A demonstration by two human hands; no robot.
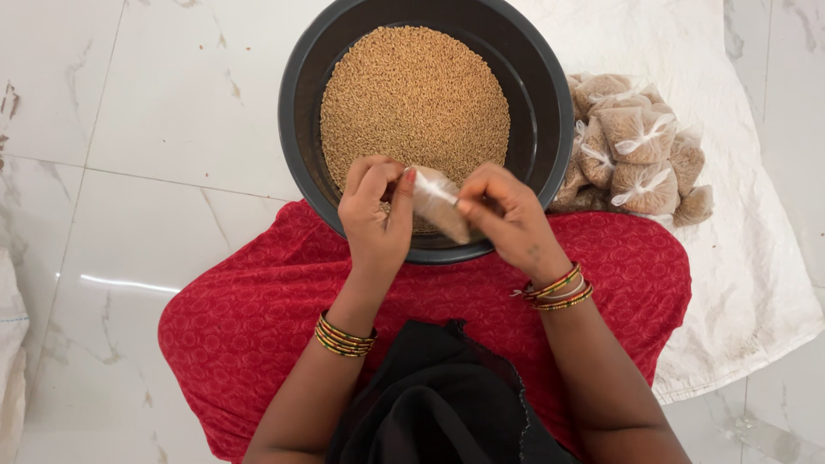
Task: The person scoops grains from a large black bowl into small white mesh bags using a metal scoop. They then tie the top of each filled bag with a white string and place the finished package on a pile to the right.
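Both hands are meeting over the near rim of a dark round basin (301,112), which is holding a wide heap of brown grain (414,103) just beyond the fingertips. The left hand (375,216) and the right hand (507,215) are pinching a small clear plastic bag (440,204) between them, fingers pressed together on its upper end; the bag, partly filled with the same grain, is hanging between the two thumbs. To the right of the right hand's fingers, tied filled packets (640,155) are lying piled on a white cloth (748,275), touching the basin's outer wall.
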